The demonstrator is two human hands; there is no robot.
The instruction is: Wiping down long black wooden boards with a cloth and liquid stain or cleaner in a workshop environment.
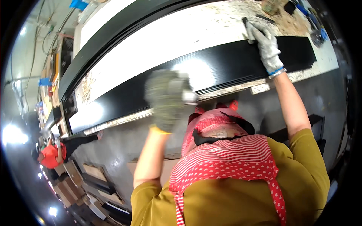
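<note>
Gloves of grey knit are covering both hands; the right hand (266,45) is lying flat on the long black panel (211,73), fingers spread wide and curling over its far edge, gripping nothing else; the left hand (166,98) is hovering blurred at the panel's near edge, and whether it is clasping anything I cannot tell; the panel, glossy and finely ribbed, is resting lengthwise on the pale speckled workbench (177,37); beyond the panel a second dark strip (113,35) is running parallel; below the panel's near edge, brown flat boxes (94,184) are stacking on the floor, contents unseen.
</note>
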